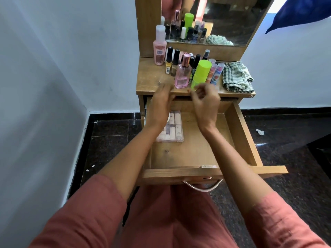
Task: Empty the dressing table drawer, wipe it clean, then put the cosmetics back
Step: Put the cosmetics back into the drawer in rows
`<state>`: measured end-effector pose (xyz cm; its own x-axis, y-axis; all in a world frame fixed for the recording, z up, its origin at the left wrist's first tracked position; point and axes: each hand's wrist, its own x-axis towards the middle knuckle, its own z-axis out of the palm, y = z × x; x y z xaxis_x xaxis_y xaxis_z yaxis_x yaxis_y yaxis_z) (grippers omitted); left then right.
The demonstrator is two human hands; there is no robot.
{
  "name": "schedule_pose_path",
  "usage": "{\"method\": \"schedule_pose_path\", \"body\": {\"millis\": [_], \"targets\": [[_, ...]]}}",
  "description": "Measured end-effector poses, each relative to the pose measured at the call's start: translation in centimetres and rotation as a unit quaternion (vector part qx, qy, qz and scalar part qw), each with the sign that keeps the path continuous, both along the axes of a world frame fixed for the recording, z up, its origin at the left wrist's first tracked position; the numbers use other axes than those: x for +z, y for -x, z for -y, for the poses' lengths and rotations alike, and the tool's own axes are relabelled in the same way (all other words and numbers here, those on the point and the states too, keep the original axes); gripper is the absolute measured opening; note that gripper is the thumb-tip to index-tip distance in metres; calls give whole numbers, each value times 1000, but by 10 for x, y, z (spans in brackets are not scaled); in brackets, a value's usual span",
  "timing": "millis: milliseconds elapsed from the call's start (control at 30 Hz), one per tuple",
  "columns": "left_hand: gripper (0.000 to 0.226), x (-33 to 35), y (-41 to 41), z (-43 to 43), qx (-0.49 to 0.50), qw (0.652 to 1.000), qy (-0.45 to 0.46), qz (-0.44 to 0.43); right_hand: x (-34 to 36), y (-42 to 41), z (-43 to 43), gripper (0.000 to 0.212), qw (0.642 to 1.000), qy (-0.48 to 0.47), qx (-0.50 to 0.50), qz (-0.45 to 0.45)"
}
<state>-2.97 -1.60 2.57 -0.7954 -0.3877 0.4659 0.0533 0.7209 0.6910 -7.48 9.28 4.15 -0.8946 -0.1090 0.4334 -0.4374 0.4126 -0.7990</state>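
Note:
The wooden drawer stands pulled out below the dressing table top. Inside it lies a clear palette case at the back left. On the top stand a pink perfume bottle, a lime-green can, a tall pink bottle, several nail polishes and two patterned tubes. A checked cloth lies at the right. My left hand hovers blurred over the drawer's back left, fingers fairly straight. My right hand is raised by the green can's base, fingers loosely curled, holding nothing I can see.
A mirror backs the table and reflects the bottles. White walls close in on the left and behind. The floor is dark stone, with a white scrap at the right. A metal handle hangs from the drawer front, above my pink-clad lap.

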Motion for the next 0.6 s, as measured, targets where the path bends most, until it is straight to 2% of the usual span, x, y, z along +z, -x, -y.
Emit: {"method": "schedule_pose_path", "body": {"millis": [100,200,267,333,600], "targets": [[39,23,22,0,0,998,-58,-34,26,21,-3,41,998,32,-46,-27],[48,35,42,1,15,998,-62,-13,39,42,-3,58,993,-104,-37,-36],[49,38,50,2,22,998,-50,16,42,52,-2,58,977,-205,-9,-56],[47,39,54,2,27,998,-49,34,41,57,-1,54,965,-255,5,-59],[29,38,54,2,48,994,-96,25,42,54,-4,44,959,-270,27,-81]]}}
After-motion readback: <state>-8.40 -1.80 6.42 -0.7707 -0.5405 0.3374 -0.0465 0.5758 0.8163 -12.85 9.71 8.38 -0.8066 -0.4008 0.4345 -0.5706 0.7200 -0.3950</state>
